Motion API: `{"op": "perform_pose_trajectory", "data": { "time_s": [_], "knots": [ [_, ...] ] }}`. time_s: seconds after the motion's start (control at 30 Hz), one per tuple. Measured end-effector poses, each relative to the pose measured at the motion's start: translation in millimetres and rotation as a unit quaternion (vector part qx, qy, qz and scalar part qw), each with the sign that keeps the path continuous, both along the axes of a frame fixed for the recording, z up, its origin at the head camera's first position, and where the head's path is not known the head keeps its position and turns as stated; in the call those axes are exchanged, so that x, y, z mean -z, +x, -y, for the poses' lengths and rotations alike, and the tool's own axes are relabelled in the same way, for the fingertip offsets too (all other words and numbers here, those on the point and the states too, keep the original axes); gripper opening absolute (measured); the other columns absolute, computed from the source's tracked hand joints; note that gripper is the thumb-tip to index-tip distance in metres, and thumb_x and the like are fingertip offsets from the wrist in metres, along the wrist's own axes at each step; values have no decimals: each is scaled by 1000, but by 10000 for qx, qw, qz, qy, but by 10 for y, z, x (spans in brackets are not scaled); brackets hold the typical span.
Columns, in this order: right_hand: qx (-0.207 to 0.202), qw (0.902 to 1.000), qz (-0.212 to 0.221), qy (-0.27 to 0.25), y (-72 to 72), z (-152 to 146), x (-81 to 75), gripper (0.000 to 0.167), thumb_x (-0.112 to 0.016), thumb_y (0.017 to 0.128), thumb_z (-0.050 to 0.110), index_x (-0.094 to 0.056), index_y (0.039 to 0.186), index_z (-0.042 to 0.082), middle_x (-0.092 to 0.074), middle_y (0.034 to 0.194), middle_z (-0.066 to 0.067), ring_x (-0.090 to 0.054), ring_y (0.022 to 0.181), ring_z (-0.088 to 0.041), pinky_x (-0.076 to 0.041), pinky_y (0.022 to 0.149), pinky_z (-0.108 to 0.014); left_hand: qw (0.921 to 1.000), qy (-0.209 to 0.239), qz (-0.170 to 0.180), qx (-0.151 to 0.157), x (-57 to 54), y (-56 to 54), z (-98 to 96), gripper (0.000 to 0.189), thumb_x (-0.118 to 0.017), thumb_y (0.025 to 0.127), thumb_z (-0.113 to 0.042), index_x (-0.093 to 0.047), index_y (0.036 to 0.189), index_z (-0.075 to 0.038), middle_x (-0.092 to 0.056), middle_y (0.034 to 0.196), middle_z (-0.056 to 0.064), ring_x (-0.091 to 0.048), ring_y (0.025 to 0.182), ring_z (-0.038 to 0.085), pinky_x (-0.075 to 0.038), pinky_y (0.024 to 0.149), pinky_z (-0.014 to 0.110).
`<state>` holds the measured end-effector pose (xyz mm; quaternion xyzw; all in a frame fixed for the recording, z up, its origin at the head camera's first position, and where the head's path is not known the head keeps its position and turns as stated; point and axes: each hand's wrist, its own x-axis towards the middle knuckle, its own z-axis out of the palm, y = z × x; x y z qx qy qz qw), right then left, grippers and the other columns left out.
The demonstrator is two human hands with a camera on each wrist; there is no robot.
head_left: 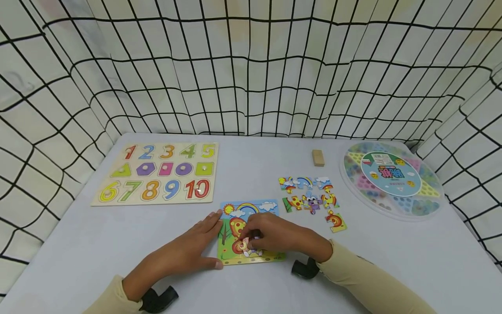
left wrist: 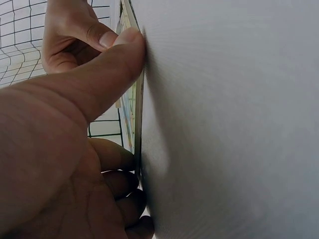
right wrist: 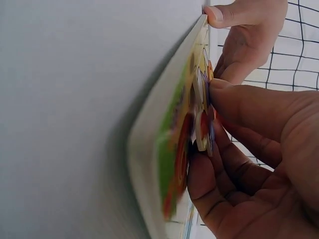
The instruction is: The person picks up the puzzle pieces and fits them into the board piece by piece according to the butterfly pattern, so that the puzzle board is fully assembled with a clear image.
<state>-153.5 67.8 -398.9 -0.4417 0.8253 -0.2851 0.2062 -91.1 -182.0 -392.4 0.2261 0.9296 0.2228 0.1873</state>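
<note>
A small picture puzzle board (head_left: 224, 258) with a rainbow, a sun and a tree lies flat near the front of the table. Along its left side my left hand (head_left: 188, 250) rests with fingers extended, the thumb at the lower corner and fingertips at the upper one. My right hand (head_left: 274, 233) is over the board and pinches a puzzle piece (right wrist: 202, 127) between thumb and fingers, tilted against the board's surface in the right wrist view. That hand hides part of the picture. Right of the board lie several loose puzzle pieces (head_left: 312, 203) in rows.
A wooden number-and-shape board (head_left: 157, 178) lies at the back left. A small wooden block (head_left: 318, 158) sits behind the loose pieces. At the right is a round, clear-rimmed game board (head_left: 390, 174). Black netting (head_left: 247, 74) on white walls borders the table's back and sides.
</note>
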Motion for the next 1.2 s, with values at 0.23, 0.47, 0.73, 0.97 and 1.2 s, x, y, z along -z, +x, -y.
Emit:
{"op": "perform_pose_trajectory", "data": {
  "time_s": [0.23,0.47,0.73,0.97,1.2],
  "knots": [
    [22,9998,-142,135,3,33,-4,17,-73,89,16,-75,106,15,-58,92,13,-51,81,-2,-47,70,-16,10000,48,19,-15,-22,6,-2,98,-77,79,-46,-29,152,-3,-13,162,6,-10,147,29,-23,113,51],
    [97,9986,-403,333,26,74,-10,17,-74,88,19,-76,105,17,-56,95,13,-50,86,-1,-45,73,-16,10000,77,26,-19,-27,3,-6,98,-78,80,-46,-29,152,-2,-13,162,7,-10,147,30,-22,114,51],
    [289,9977,-419,439,37,102,-27,16,-76,87,19,-77,102,16,-56,94,13,-50,87,-2,-45,74,-16,10000,-1,-18,-11,1,-1,-7,98,-78,79,-46,-28,153,-3,-11,162,6,-9,147,28,-23,114,49],
    [586,9968,-253,476,52,126,-28,12,-76,87,16,-76,99,14,-56,89,14,-51,82,-2,-46,71,-17,10000,-84,10,-25,20,-13,-17,99,-78,79,-46,-28,153,-4,-10,162,4,-8,148,26,-22,114,48],
    [270,9993,76,252,7,38,-66,15,-73,89,17,-76,103,11,-59,88,14,-53,80,-1,-48,69,-16,9999,-101,-23,-51,16,-11,-23,99,-79,78,-45,-29,152,-4,-11,162,5,-9,147,26,-23,114,48]
  ]
}}
